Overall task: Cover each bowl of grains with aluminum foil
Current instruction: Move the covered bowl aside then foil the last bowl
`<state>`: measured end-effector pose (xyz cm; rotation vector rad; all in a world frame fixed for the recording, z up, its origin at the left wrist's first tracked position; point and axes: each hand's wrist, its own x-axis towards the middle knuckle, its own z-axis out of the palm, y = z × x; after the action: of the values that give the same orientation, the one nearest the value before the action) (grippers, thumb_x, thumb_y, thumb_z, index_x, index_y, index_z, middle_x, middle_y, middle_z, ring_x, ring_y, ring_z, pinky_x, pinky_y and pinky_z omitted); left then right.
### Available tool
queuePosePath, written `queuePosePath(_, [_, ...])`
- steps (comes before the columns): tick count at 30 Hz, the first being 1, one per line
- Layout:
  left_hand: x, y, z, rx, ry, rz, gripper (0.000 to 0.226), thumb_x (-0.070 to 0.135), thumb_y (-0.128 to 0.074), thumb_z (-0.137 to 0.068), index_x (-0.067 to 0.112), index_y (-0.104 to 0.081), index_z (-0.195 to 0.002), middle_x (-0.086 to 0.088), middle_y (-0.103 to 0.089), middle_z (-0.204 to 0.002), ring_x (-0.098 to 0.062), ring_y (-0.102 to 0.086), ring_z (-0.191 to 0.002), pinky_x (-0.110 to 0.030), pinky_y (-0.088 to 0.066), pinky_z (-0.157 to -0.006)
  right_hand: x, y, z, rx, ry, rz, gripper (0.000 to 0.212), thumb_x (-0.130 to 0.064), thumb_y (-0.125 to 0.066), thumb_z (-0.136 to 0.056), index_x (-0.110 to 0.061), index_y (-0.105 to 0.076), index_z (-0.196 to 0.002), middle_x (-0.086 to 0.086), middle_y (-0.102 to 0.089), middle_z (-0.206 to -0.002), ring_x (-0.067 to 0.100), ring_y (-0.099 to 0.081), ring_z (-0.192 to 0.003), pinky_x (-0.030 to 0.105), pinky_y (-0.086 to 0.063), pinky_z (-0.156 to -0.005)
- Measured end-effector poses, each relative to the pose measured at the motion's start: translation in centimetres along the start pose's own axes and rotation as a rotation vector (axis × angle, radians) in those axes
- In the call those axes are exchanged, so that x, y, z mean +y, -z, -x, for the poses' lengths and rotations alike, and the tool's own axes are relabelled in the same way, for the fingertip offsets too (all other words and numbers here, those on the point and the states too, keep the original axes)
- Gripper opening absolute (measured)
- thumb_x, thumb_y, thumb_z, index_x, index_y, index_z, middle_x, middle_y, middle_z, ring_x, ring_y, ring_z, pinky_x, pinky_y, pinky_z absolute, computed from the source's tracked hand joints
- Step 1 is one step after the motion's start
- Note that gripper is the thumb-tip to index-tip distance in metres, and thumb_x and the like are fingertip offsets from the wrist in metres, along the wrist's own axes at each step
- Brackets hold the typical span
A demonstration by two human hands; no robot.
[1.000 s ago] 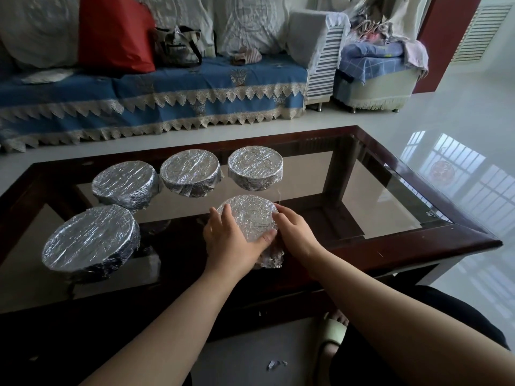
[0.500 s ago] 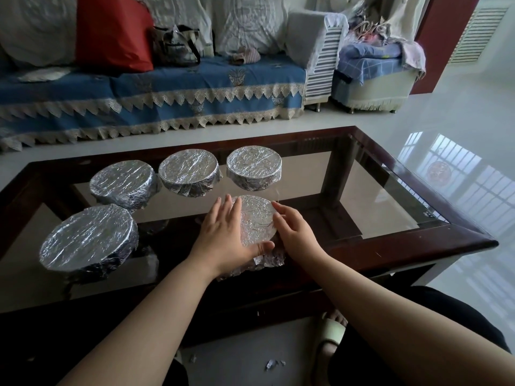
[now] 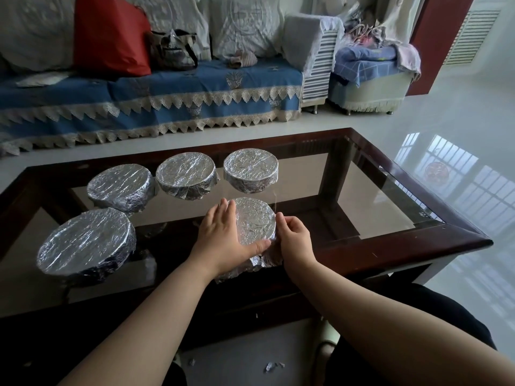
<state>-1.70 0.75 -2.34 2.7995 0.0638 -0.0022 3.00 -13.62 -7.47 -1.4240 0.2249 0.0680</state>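
Observation:
Several foil-covered bowls stand on a glass coffee table (image 3: 390, 207). The nearest bowl (image 3: 255, 221) sits between my hands, its foil crumpled down its near side. My left hand (image 3: 223, 238) lies flat against the bowl's left side, fingers straight and thumb pressing the foil at the near rim. My right hand (image 3: 294, 235) holds the bowl's right edge with curled fingers on the foil. Three covered bowls stand in a row behind: one on the left (image 3: 119, 186), one in the middle (image 3: 185, 174), one on the right (image 3: 250, 169). A larger covered bowl (image 3: 86, 242) is at the near left.
The table has a dark wooden frame (image 3: 418, 243). A sofa with a blue cover (image 3: 167, 90) and a red cushion (image 3: 108, 34) runs behind it. Small foil scraps (image 3: 271, 366) lie on the floor by my knees. Shiny white floor (image 3: 459, 135) stretches to the right.
My left hand has slid from the top of the nearest bowl to its left side. My right hand's fingers have curled in at the right rim. The bowls have not moved.

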Motion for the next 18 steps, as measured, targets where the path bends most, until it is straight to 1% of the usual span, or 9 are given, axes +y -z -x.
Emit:
queuePosePath(3, [0.0,-0.1,0.0,0.004,-0.003,-0.013,0.129,0.089,-0.037,-0.062,0.009,0.005,-0.155,-0.010,0.007,-0.163,-0.020,0.010,-0.149,-0.032,0.007,-0.118,0.0,-0.4,-0.2,0.033,-0.059,-0.042,0.026,-0.034,-0.065,-0.091,-0.015,-0.063,-0.075,0.005,-0.059,-0.067,0.021,-0.054,-0.065,0.037,-0.047,-0.063])
queuePosePath(6, [0.0,-0.1,0.0,0.005,-0.007,-0.018,0.123,0.084,-0.046,-0.072,0.009,0.006,-0.155,-0.011,0.009,-0.163,-0.020,0.011,-0.149,-0.032,0.008,-0.118,-0.1,-0.5,-0.3,0.032,-0.121,-0.109,0.022,-0.031,-0.067,-0.090,-0.014,-0.066,-0.076,0.011,-0.064,-0.078,0.026,-0.059,-0.074,0.048,-0.054,-0.075])
queuePosePath(7, [0.0,-0.1,0.0,0.006,-0.002,-0.016,0.122,0.083,-0.046,-0.073,0.010,0.006,-0.155,-0.010,0.009,-0.163,-0.021,0.011,-0.149,-0.033,0.007,-0.118,-0.1,-0.5,-0.4,0.028,-0.140,-0.121,0.021,-0.030,-0.067,-0.090,-0.013,-0.066,-0.077,0.011,-0.065,-0.078,0.027,-0.060,-0.075,0.049,-0.054,-0.077])
queuePosePath(9, [-0.1,-0.3,-0.1,0.007,0.009,-0.015,0.126,0.088,-0.045,-0.069,0.010,0.006,-0.155,-0.010,0.009,-0.163,-0.021,0.011,-0.149,-0.034,0.006,-0.118,-0.2,-0.5,-0.5,0.021,-0.168,-0.131,0.019,-0.027,-0.066,-0.091,-0.011,-0.066,-0.081,0.009,-0.067,-0.077,0.026,-0.062,-0.074,0.048,-0.055,-0.078])
queuePosePath(11, [-0.1,-0.4,-0.2,0.007,0.014,-0.015,0.128,0.090,-0.043,-0.067,0.011,0.006,-0.155,-0.010,0.008,-0.163,-0.022,0.011,-0.149,-0.035,0.006,-0.119,-0.3,-0.5,-0.6,0.020,-0.186,-0.138,0.019,-0.025,-0.065,-0.092,-0.009,-0.065,-0.083,0.008,-0.067,-0.076,0.025,-0.063,-0.071,0.045,-0.056,-0.075])
queuePosePath(13, [-0.2,-0.5,-0.2,0.006,0.017,-0.013,0.129,0.090,-0.043,-0.066,0.011,0.006,-0.155,-0.010,0.008,-0.163,-0.022,0.011,-0.149,-0.036,0.006,-0.119,-0.4,-0.5,-0.7,0.024,-0.194,-0.122,0.019,-0.025,-0.064,-0.093,-0.009,-0.065,-0.084,0.008,-0.068,-0.075,0.023,-0.064,-0.067,0.039,-0.056,-0.067])
queuePosePath(14, [-0.2,-0.5,-0.2,0.005,0.017,-0.015,0.133,0.094,-0.039,-0.062,0.011,0.006,-0.155,-0.010,0.008,-0.163,-0.022,0.011,-0.149,-0.036,0.006,-0.119,-0.4,-0.5,-0.7,0.023,-0.199,-0.111,0.019,-0.026,-0.064,-0.093,-0.009,-0.065,-0.085,0.007,-0.068,-0.074,0.022,-0.064,-0.064,0.036,-0.056,-0.062])
queuePosePath(16, [-0.2,-0.6,-0.3,0.016,0.014,-0.029,0.139,0.096,-0.022,-0.049,0.010,0.007,-0.155,-0.011,0.007,-0.163,-0.022,0.011,-0.149,-0.035,0.007,-0.118,-0.4,-0.4,-0.9,0.019,-0.206,-0.085,0.020,-0.026,-0.063,-0.094,-0.008,-0.065,-0.086,0.008,-0.067,-0.073,0.022,-0.062,-0.059,0.030,-0.053,-0.050])
queuePosePath(18, [-0.1,-0.6,-0.3,0.026,0.015,-0.031,0.140,0.094,-0.015,-0.045,0.010,0.006,-0.155,-0.012,0.007,-0.163,-0.022,0.010,-0.149,-0.034,0.007,-0.118,-0.4,-0.4,-1.1,0.016,-0.204,-0.065,0.020,-0.026,-0.063,-0.094,-0.009,-0.064,-0.084,0.010,-0.067,-0.075,0.022,-0.060,-0.059,0.028,-0.049,-0.046])
